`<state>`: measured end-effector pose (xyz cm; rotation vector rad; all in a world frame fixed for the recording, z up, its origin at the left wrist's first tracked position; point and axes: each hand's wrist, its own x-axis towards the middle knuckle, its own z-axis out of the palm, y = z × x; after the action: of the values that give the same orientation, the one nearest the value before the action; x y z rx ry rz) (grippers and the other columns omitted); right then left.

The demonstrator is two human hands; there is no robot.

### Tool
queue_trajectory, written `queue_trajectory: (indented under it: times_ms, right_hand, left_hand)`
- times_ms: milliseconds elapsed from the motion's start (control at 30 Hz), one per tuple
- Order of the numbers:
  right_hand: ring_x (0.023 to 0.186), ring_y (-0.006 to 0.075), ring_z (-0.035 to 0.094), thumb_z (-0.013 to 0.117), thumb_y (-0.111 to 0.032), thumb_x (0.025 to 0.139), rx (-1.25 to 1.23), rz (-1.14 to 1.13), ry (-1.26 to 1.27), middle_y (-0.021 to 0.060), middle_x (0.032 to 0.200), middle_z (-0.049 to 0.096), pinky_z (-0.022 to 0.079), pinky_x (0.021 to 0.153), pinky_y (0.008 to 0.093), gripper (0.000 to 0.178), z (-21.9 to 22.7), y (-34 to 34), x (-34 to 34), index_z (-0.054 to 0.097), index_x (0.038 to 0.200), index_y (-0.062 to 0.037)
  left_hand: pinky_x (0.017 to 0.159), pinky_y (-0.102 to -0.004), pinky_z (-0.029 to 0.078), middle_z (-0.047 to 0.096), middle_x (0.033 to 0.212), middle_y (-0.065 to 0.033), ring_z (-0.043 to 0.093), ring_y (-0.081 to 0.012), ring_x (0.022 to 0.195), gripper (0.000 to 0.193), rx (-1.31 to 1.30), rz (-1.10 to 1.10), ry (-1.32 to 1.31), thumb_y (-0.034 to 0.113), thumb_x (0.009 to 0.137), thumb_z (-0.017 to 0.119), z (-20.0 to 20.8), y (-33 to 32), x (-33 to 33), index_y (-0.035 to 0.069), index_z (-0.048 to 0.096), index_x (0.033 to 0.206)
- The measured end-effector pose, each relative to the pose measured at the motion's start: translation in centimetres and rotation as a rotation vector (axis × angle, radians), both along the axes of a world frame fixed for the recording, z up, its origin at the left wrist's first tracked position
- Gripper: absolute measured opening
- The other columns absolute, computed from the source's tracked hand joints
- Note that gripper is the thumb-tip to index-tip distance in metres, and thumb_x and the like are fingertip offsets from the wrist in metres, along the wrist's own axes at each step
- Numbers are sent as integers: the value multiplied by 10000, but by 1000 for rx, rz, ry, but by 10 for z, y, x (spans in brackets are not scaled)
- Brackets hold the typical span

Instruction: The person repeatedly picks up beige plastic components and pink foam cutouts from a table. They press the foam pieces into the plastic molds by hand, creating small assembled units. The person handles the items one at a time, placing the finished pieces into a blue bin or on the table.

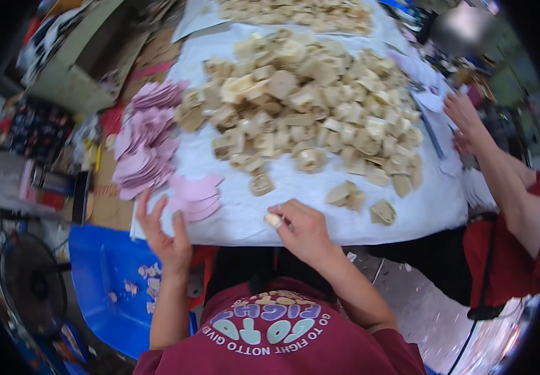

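My left hand is open at the table's near left edge, its fingers spread. Just beyond its fingertips lie a few overlapping pink cut-out pieces, and a taller stack of such pieces fans out to their left. In my right hand, thumb and fingers close on a small cream-coloured piece; its kind is too small to tell. Farther off, a large heap of beige, curved moulded pieces covers the table. One loose beige piece sits at the heap's near edge.
A white cloth covers the table. At the lower left stands a blue plastic bin with small scraps inside, beside a fan. On the right a co-worker's hands handle pale cut sheets. More beige pieces lie at the far end.
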<state>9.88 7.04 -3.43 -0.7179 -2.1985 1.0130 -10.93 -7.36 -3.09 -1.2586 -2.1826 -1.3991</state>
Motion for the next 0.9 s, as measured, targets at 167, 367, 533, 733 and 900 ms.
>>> queue_trajectory:
  times_ms: [167,367,533,733,900]
  right_hand:
    - [662,248,617,691,-77,785,166,154,106,87,801,630,488,583,326,133,2,9,-76,654,908,-39]
    - [778,294,633,660,-170,805,232,279,-315,100,942,596,510,685,413,155,-11,-3,-141,660,903,-51]
    - [774,302,625,627,-144,826,80,270,-283,125,896,612,502,676,407,122,-21,5,-145,674,877,-45]
    - [661,139,580,624,-93,861,-267,167,45,55,821,620,478,589,263,129,-11,8,-131,685,960,-38]
    - [602,86,552,622,-75,864,-598,37,228,63,739,628,439,522,254,118,13,14,-91,655,963,-19]
  left_hand:
    - [1046,-436,319,463,1313,-211,436,-351,1243,326,-60,11,-51,-7,809,614,1,-14,6,32,585,1131]
    - [1044,-494,311,545,1203,-165,507,-339,1160,279,-59,0,-108,-14,798,613,-7,-22,-2,44,620,1071]
    - [1026,-484,326,618,1057,-116,564,-293,1062,220,-70,-50,-86,-13,784,628,-17,-18,-11,47,637,995]
    - [980,-422,379,611,1098,-144,553,-322,1065,262,-268,-234,-69,13,757,676,-28,7,-22,29,628,1014]
    - [1017,-411,366,503,1267,-197,484,-350,1184,405,-98,-121,-125,23,768,676,-18,0,-14,18,574,1160]
